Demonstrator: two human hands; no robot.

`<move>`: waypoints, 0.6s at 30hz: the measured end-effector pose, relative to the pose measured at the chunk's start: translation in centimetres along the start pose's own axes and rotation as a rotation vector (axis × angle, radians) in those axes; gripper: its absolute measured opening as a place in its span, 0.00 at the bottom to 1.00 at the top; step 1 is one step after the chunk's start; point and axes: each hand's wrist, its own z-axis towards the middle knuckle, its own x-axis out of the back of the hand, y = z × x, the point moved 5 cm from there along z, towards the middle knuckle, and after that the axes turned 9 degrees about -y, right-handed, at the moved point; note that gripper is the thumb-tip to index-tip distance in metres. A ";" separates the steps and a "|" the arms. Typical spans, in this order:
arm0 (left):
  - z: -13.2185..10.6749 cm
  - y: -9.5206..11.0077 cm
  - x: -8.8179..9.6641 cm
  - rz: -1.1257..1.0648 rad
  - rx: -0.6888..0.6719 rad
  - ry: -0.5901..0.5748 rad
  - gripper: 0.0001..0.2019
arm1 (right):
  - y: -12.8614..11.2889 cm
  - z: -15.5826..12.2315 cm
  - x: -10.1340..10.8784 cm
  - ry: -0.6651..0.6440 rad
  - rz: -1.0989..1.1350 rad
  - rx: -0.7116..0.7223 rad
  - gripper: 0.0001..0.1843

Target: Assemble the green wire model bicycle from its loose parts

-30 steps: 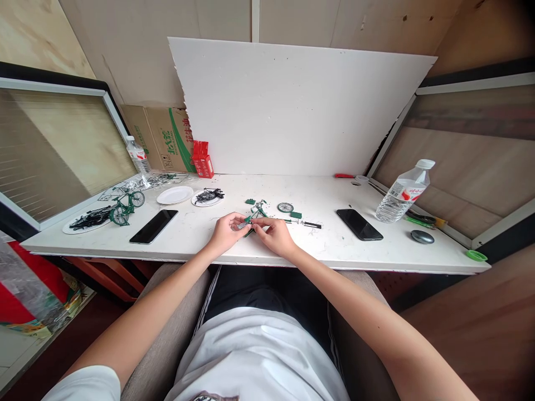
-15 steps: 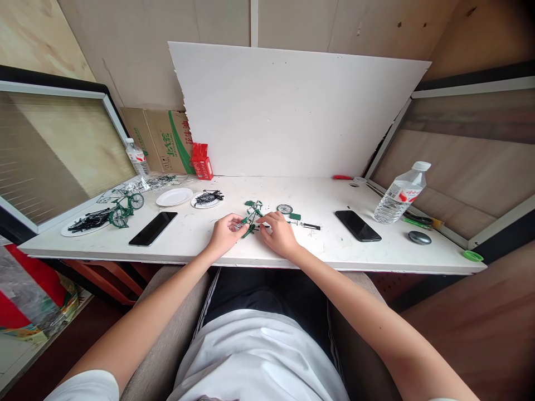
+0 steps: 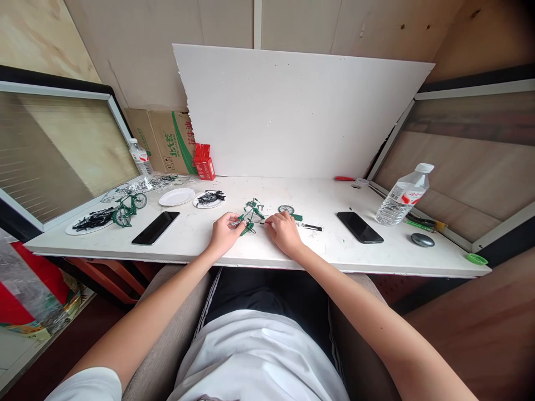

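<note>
A small green toy bicycle frame (image 3: 249,215) lies on the white table (image 3: 259,250) straight ahead of me. My left hand (image 3: 224,232) pinches its near left end, fingers closed on it. My right hand (image 3: 285,231) rests on the table just right of the frame, its fingers curled around a thin dark tool whose tip points at the frame. A loose small wheel (image 3: 286,209), a green piece (image 3: 297,217) and a black-handled screwdriver (image 3: 311,226) lie beyond my right hand.
Left: a black phone (image 3: 155,227), two paper plates (image 3: 176,196) (image 3: 208,199) of parts, a finished green bicycle (image 3: 127,206), a bottle (image 3: 140,157), a red box (image 3: 204,162). Right: a second phone (image 3: 360,226), a water bottle (image 3: 400,195), a grey mouse (image 3: 422,239), a green cap (image 3: 476,258).
My right hand has slid right, off the frame, and now holds a thin tool at the table. The left hand keeps its grip on the frame, which has turned a little.
</note>
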 end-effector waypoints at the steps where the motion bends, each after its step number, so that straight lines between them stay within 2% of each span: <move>1: 0.0 -0.2 0.0 -0.011 0.007 0.004 0.14 | 0.1 0.0 0.1 0.007 0.028 -0.008 0.09; 6: 0.0 -0.5 0.1 -0.039 0.040 0.019 0.15 | 0.2 0.0 0.7 0.045 0.180 -0.058 0.12; 12: -0.1 0.0 0.0 -0.045 0.058 -0.001 0.15 | -1.4 -0.3 1.1 0.094 0.186 0.107 0.17; 18: -0.1 0.0 0.0 -0.043 0.092 -0.024 0.17 | -2.0 -0.6 1.1 0.079 0.136 0.168 0.17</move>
